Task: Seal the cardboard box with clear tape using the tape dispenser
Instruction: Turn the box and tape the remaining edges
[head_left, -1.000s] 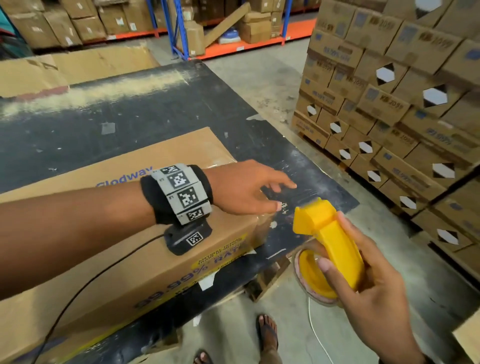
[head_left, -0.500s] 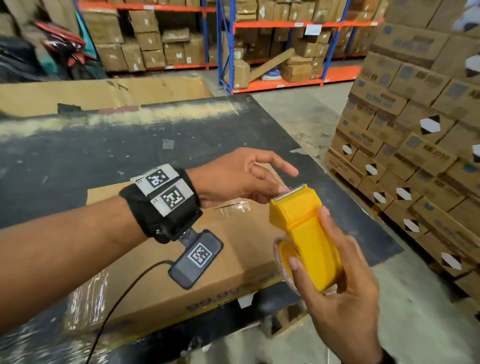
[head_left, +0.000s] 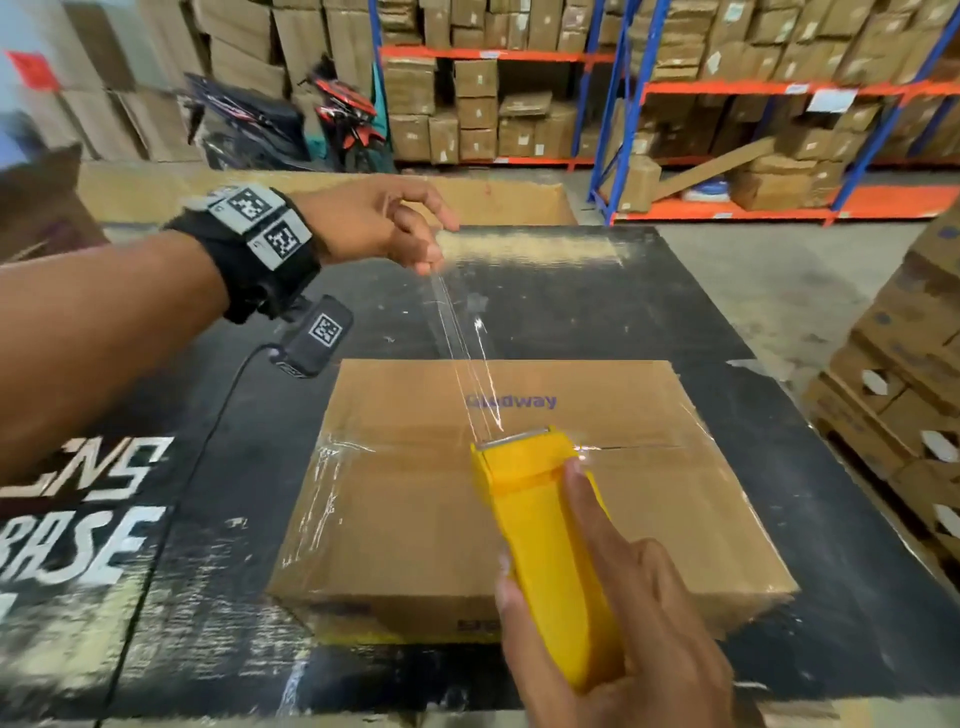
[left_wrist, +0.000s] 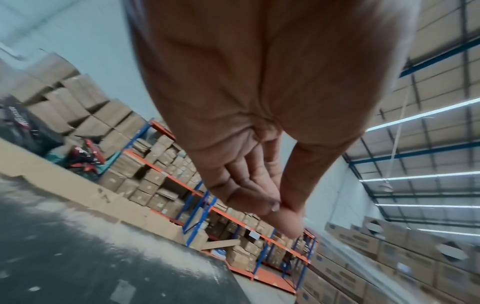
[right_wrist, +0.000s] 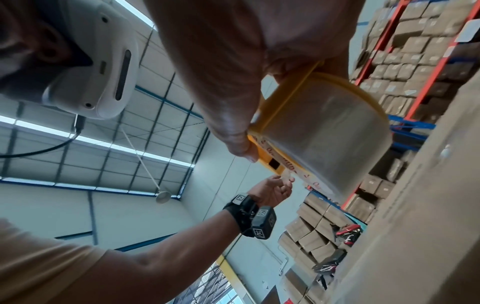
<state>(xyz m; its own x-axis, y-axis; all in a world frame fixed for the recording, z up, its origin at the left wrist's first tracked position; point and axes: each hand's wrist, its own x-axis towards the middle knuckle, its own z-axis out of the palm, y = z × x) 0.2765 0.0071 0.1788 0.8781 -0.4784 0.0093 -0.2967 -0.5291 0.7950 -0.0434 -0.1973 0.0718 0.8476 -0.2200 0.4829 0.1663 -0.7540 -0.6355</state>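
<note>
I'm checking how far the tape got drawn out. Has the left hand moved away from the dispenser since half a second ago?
Yes. The left hand now pinches the tape beyond the box's far edge, away from the dispenser.

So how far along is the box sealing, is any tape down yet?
Partly. Clear tape already shines along the left edge of the cardboard box. In hand: the right hand grips the yellow tape dispenser above the box's centre seam, and the left hand pinches a fresh strip of tape stretched out from it. Left: that strip is not yet stuck down or cut.
</note>
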